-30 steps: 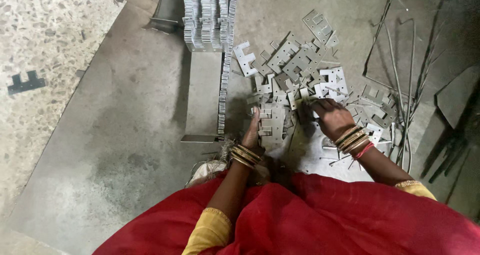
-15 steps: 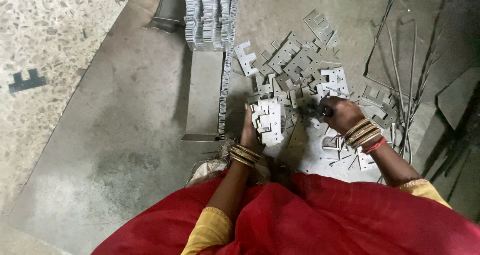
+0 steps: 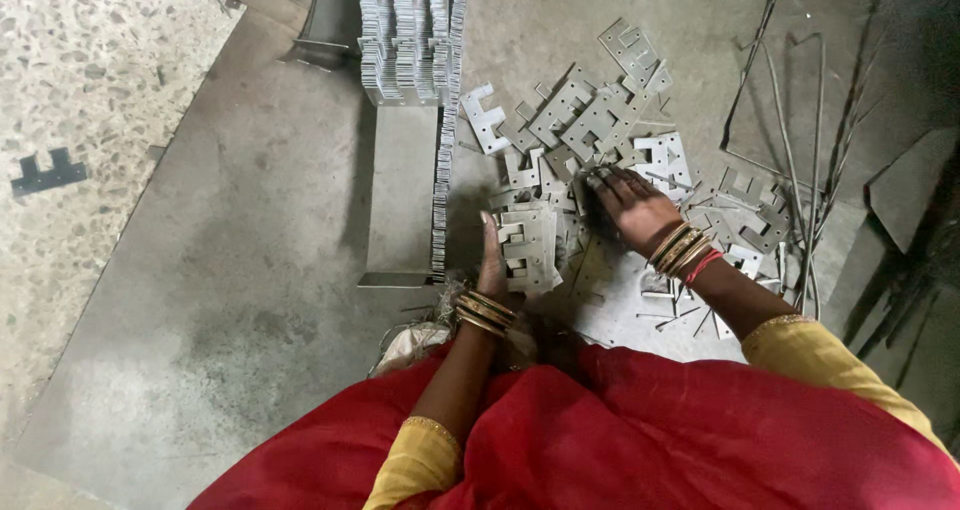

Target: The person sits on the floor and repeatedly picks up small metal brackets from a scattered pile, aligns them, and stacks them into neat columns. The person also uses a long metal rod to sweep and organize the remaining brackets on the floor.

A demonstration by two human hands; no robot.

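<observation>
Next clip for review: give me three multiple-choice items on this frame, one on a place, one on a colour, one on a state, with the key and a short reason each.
1. Where does the neat row of stacked metal plates lie relative to the loose pile of plates?
A. To its left, at the top of the view
B. To its right, by the rods
C. Under the red cloth

2. What colour are the sleeves?
A. Blue
B. Yellow
C. White

3. What is the left hand doing?
A. Resting empty on the floor
B. Holding a small stack of plates on edge
C. Gripping a rod

Key:
1 A, the ordered rows sit up and left of the scattered pieces.
2 B, both cuffs show yellow beside the red cloth.
3 B, its fingers steady the stack while the right hand reaches into the pile.
</observation>
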